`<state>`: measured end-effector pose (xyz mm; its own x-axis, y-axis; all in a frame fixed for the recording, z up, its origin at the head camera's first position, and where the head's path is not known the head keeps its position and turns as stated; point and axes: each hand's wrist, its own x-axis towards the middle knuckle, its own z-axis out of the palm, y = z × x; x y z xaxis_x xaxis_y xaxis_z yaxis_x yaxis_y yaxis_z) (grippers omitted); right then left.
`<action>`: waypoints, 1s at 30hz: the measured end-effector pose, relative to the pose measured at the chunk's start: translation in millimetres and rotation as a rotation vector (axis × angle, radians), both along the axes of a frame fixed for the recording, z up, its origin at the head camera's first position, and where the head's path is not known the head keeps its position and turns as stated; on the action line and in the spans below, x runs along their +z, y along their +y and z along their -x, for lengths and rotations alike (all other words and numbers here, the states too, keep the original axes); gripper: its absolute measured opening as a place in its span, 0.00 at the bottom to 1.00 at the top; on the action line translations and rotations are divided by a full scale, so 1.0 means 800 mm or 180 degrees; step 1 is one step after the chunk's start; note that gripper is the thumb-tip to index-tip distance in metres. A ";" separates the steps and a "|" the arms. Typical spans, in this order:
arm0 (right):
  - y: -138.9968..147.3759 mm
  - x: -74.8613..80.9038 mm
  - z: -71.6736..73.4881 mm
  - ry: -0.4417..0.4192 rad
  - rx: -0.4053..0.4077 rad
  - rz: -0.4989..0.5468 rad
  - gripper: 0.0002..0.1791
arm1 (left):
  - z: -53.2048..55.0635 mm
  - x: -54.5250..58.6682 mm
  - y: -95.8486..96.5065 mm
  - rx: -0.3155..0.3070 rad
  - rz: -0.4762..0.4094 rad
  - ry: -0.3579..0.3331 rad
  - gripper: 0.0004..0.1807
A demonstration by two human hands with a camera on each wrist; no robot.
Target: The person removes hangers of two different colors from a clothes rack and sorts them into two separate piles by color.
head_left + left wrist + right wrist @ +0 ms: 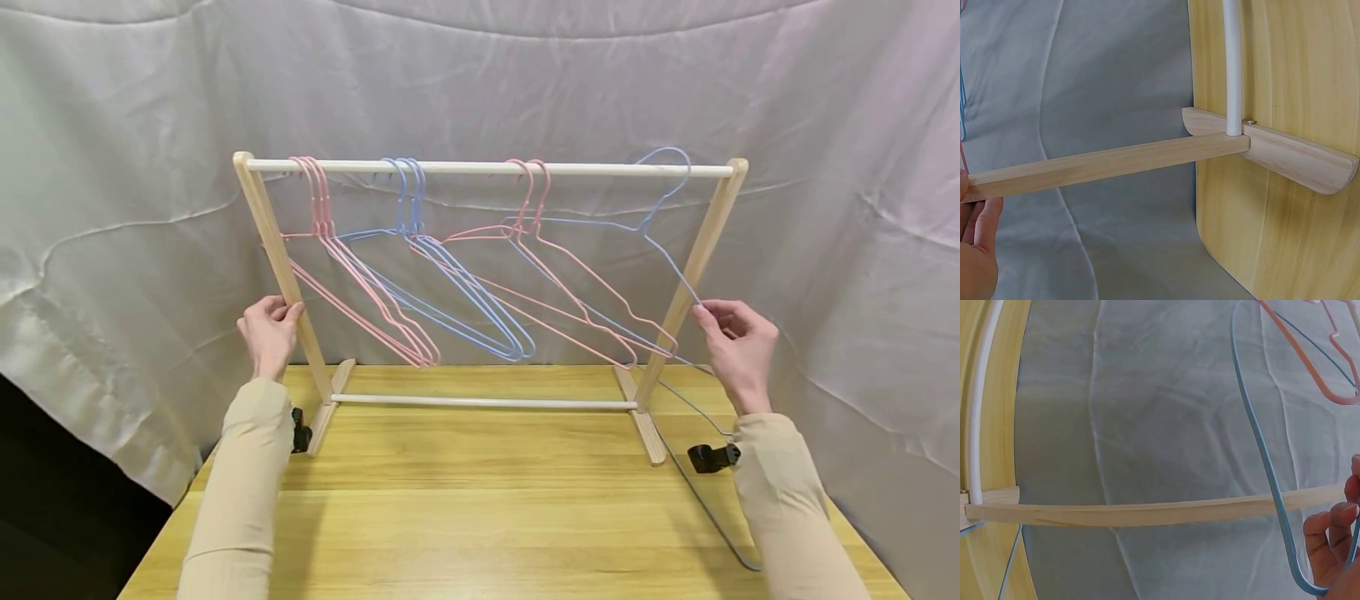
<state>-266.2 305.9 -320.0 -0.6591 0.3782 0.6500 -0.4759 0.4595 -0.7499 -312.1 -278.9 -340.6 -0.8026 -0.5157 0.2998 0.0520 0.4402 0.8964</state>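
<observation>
Right hand [738, 346]: fingers and thumb pinch the sloping shoulder of a blue hanger [1264, 450], just beside the right post [711, 233].
Held hanger: its hook goes over the white top rail [465, 168], close to the rail's right end; its body reaches leftward behind two pink hangers [537, 229]. Whether the rail bears its weight cannot be told.
Left hand [270, 333]: thumb and fingers grip the left post [272, 246] partway up, below the rail.
Pink pair: the two hang side by side, right of the rail's middle, their ends pointing toward the right post.
Blue group: three blue hangers [417, 225] hang bunched, left of the rail's middle.
Pink group: three more pink hangers [324, 225] crowd the rail's left end.
Rack base: a white lower bar [480, 402] joins the posts near two wooden feet [648, 433], which stand at the far edge of the wooden table [465, 508].
Loose wire: a blue-grey hanger [703, 502] lies toward the table's right edge, partly hidden by the tan right sleeve [787, 492].
Backdrop: a pale grey curtain [480, 92] hangs in folds beyond the far edge.
</observation>
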 end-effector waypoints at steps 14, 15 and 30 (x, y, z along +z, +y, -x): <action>0.007 -0.011 -0.020 0.0410 0.0380 0.1173 0.03 | 0.000 0.000 -0.001 -0.0047 -0.0059 -0.0017 0.20; 0.007 -0.014 -0.023 0.0435 0.0413 0.1264 0.04 | 0.000 -0.001 -0.001 -0.0051 -0.0060 -0.0013 0.21; 0.036 -0.094 -0.049 0.1178 0.1003 0.2521 0.05 | 0.001 -0.001 -0.002 -0.0053 -0.0066 -0.0007 0.20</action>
<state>-226.7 334.9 -394.8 -0.6091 0.6403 0.4680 -0.7633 -0.3130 -0.5652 -312.5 -280.8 -341.6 -0.8118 -0.5084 0.2874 0.0572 0.4205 0.9055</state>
